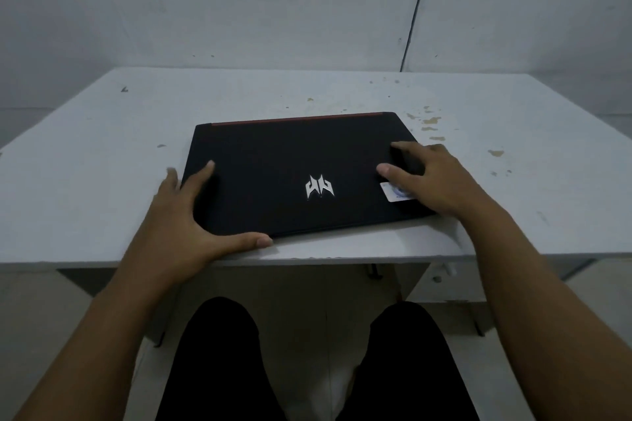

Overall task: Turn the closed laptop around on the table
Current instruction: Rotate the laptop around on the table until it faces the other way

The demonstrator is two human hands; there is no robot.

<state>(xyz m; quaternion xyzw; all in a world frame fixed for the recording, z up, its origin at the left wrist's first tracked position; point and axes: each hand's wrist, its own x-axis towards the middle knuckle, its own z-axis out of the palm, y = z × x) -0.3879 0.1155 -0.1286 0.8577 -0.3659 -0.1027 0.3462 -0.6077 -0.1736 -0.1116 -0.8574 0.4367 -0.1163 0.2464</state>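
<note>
A closed black laptop [273, 161] with a silver logo and a red strip along its far edge lies flat on the white table [102, 147], close to the near edge. My left hand [181, 215] wraps its near left corner, thumb along the front edge and fingers on the lid and left side. My right hand [434, 178] rests on the lid's right side, fingers spread, partly covering a white sticker [393, 193].
The table top shows chipped paint spots [431, 123] at the back right. A grey wall stands just behind the table, with a dark cable [415, 7] running down it. My legs in dark trousers are under the table's near edge.
</note>
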